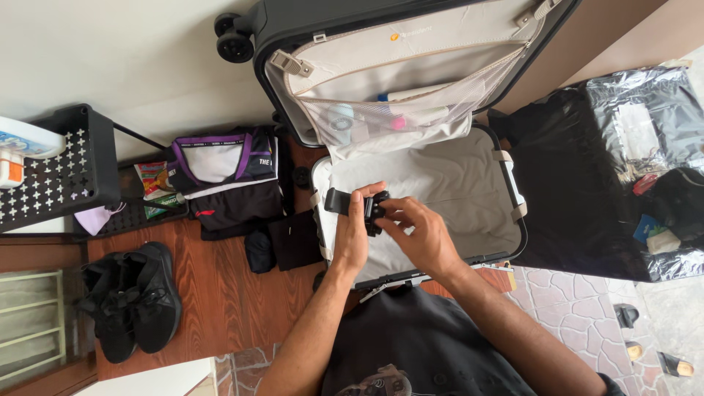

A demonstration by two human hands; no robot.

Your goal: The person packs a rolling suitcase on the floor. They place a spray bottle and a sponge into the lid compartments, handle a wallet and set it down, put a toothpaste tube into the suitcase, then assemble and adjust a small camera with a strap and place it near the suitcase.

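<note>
1. Black strap buckle (375, 209): a small black clasp on a dark strap (339, 201), held over the near-left part of the open suitcase (469, 183), above its pale lining.
2. Your left hand (353, 229): fingers curled around the buckle from the left, thumb on top, gripping it; the strap runs out leftward toward the suitcase's left edge.
3. Your right hand (419, 233): fingertips pressed together on the buckle's right side, pinching it; the hand covers part of the clasp, so its exact form cannot be told.
4. Suitcase base: grey fabric lining, otherwise bare where visible; beige side straps (513, 187) lie along its right edge.
5. Suitcase lid (411, 51): propped up beyond the base, with a mesh pocket (396, 110) holding small toiletry items, blurred through the net.
6. Folded black garments (227, 183), one with purple and white trim, lie on the wooden floor just beside the suitcase's left edge; a smaller black pouch (259, 251) sits nearer you.
7. Black shoes (136, 301): a pair on the floor, well apart from the suitcase, toward the near-left.
8. Black perforated rack (55, 172): at the far left, bearing a white container.
9. Black plastic-wrapped bundle (609, 169): touching the suitcase's right side, with small items showing through clear film.
</note>
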